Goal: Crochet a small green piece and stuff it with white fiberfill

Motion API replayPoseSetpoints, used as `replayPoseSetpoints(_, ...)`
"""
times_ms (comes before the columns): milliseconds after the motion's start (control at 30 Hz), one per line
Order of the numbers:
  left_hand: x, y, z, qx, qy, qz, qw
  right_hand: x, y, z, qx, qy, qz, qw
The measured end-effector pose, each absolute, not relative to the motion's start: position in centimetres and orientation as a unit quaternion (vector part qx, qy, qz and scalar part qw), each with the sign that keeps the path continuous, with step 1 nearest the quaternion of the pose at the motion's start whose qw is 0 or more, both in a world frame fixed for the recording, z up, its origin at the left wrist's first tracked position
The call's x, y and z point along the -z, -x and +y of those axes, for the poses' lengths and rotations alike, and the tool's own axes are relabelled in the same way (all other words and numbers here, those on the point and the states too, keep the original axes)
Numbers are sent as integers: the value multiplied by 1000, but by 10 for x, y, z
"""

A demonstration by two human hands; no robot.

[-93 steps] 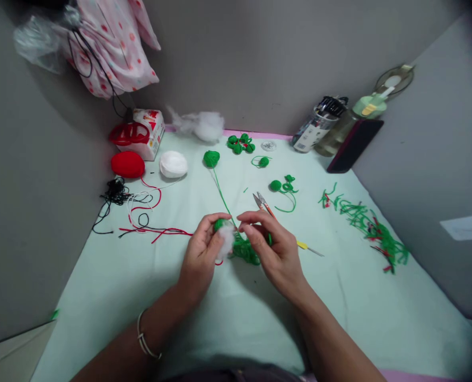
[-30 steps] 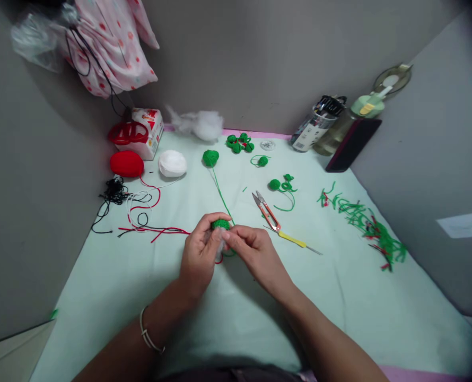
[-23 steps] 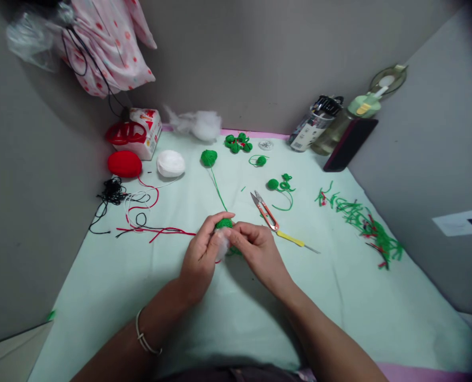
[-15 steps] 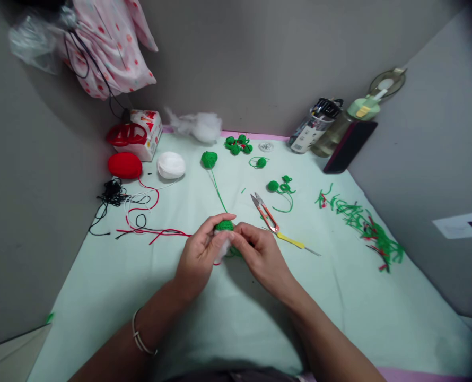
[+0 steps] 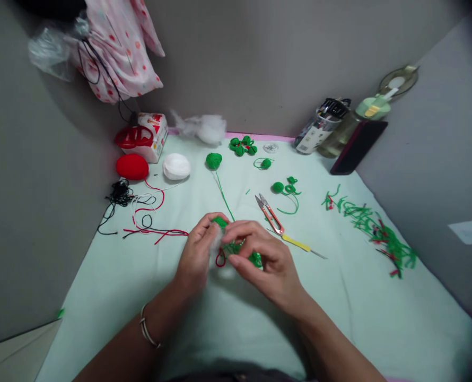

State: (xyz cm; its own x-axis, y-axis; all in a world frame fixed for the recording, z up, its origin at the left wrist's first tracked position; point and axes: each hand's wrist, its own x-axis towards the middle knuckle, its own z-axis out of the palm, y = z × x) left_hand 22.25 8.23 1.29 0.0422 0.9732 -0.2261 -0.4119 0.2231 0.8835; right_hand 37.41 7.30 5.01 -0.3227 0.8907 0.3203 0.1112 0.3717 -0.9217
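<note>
My left hand [image 5: 196, 257] is closed around a small green crocheted piece [image 5: 219, 222], its fingers and thumb covering much of it. White stuffing [image 5: 216, 241] shows at the piece's near side, under the left thumb. A red yarn loop [image 5: 220, 258] hangs just below. Close on the right is my right hand [image 5: 270, 260], thumb and fingers apart, fingertips beside the crocheted piece; whether they touch it I cannot tell. More green crochet work [image 5: 255, 259] shows partly behind the right fingers. Green yarn runs from the hands back to a green yarn ball [image 5: 213, 161].
Thread snips [image 5: 270, 213] and a yellow-handled crochet hook [image 5: 296, 243] lie right of my hands. Beyond are green crocheted bits [image 5: 278, 187], a white yarn ball [image 5: 176, 166], a red yarn ball [image 5: 132, 167] and loose stuffing [image 5: 213, 129]. Green yarn scraps [image 5: 391, 241] lie at right.
My right thumb and fingers have spread from their pinch at the crocheted piece. The piece has tilted in my left hand, and the red loop shows more. The view has shifted slightly.
</note>
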Motion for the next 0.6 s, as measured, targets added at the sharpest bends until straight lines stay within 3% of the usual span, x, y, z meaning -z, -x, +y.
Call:
replayPoseSetpoints(100,-15,-224,81,-531,-318,444,648,-50,-376,75,-564,370,-567,473)
replayPoseSetpoints(233,-17,-226,79,-554,-304,449,632,-41,-375,79,-456,516,-592,419)
replayPoseSetpoints(367,-18,-227,78,-565,-296,449,625,-35,-371,80,-389,504,-693,337)
replayPoseSetpoints(600,-16,-228,74,-561,-316,438,627,-34,-368,78,-427,529,-637,363)
